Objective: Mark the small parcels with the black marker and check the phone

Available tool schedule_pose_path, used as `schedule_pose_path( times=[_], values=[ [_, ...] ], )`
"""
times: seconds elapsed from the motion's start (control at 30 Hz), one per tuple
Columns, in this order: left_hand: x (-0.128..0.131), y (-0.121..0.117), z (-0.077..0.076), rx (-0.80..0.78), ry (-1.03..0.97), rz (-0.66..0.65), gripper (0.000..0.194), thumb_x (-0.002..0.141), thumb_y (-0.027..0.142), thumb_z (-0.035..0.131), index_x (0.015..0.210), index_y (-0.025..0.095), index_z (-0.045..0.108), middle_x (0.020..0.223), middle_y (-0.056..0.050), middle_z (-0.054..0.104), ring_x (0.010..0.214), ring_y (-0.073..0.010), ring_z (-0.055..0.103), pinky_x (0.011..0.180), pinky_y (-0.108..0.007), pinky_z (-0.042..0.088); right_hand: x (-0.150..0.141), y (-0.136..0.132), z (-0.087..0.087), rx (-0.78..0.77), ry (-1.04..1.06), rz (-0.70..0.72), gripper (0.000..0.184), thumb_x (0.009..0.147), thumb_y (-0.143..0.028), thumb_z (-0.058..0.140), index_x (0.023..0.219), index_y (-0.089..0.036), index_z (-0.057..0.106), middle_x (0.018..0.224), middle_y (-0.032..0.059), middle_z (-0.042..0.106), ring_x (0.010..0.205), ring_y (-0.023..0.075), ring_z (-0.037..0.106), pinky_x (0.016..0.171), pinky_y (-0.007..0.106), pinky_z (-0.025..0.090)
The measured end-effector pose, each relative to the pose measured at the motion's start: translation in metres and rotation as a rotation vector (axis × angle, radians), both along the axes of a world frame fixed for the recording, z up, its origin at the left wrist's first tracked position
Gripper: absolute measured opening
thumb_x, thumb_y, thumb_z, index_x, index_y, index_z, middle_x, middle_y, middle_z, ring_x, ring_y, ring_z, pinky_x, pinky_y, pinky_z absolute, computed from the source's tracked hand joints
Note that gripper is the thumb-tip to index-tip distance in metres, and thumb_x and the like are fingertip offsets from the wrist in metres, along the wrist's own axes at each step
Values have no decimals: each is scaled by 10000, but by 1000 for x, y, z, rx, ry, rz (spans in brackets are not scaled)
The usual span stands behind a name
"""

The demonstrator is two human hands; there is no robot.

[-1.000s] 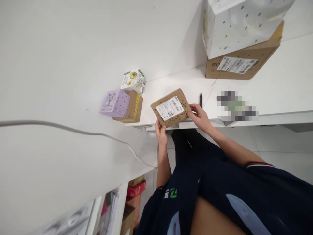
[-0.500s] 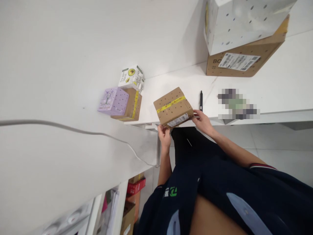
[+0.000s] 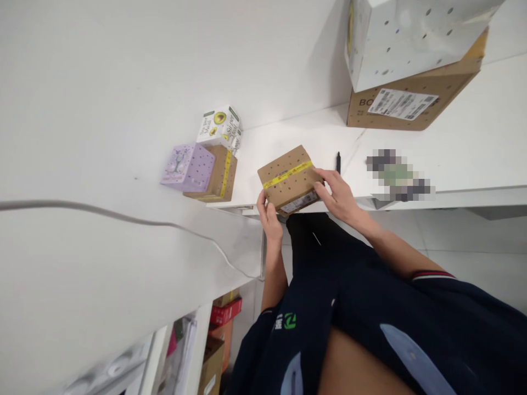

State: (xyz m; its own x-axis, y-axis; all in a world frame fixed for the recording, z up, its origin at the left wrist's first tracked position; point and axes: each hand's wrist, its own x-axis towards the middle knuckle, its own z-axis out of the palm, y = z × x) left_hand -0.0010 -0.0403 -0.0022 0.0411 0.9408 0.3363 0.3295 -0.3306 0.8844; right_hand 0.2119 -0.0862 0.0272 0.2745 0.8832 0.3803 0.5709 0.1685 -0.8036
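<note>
Head view: cardboard box (image 3: 284,184) held at both ends by bare hands

The box is at the front edge of the tabletop (image 3: 473,159), near its left front corner, tilted so that the yellow tape (image 3: 288,174) faces up and the label (image 3: 300,202) faces the person. Whether its underside touches the tabletop cannot be told.

It looks light and fairly stiff, easy to steady between two hands; what it contains, and how fragile that is, cannot be judged. Bare cardboard should give good friction, the glossy tape probably less, so the ends and near corners seem the best places to take hold.

Both grips are clamped on the box, fingers and thumb parted only by the corner between them. The left hand (image 3: 270,219) holds the left near corner; the right hand (image 3: 338,195) lays fingertips over the right end, thumb against the near side.
</note>
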Motion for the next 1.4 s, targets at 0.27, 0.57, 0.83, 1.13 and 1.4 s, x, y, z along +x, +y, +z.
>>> schedule_pose_path(
  times=[0.27,0.57,0.83,1.13,1.4],
  values=[
    [5,-1,20,136,315,128,562,996,594,410,1310,174,611,1326,-175,647,1273,-264,591,1103,-449,464,-6,-1,8,-79,-394,-54,402,1018,-422,434,1288,-194,626,1244,166,633,1025,291,655,872,450,585],
    [5,3,19,150,420,156,558,1002,585,377,1304,183,619,1318,-164,657,1274,-268,593,1110,-459,466,-8,0,18,-178,-508,-65,409,1031,-445,401,1274,-204,625,1249,151,631,973,266,662,759,377,566],
    [15,-11,-5,-35,-91,106,749,934,704,450,1463,175,412,1438,-213,548,1281,-262,595,1043,-397,508,-8,-2,0,-89,-245,-77,421,985,-489,485,1316,-264,614,1279,136,633,1072,302,663,869,462,601],
    [15,-17,5,-4,-147,78,703,912,668,535,1425,191,472,1472,-195,537,1355,-287,553,1094,-421,496,-14,-6,-5,-32,20,-38,441,988,-506,465,1347,-273,571,1310,128,628,1155,273,636,927,471,603],
    [21,-13,3,28,-176,4,682,932,588,578,1472,203,418,1507,-201,494,1383,-276,533,1101,-428,506,-7,18,-6,20,94,-41,559,973,-526,462,1456,-245,459,1472,150,557,1278,295,583,1013,509,548]
  ],
)
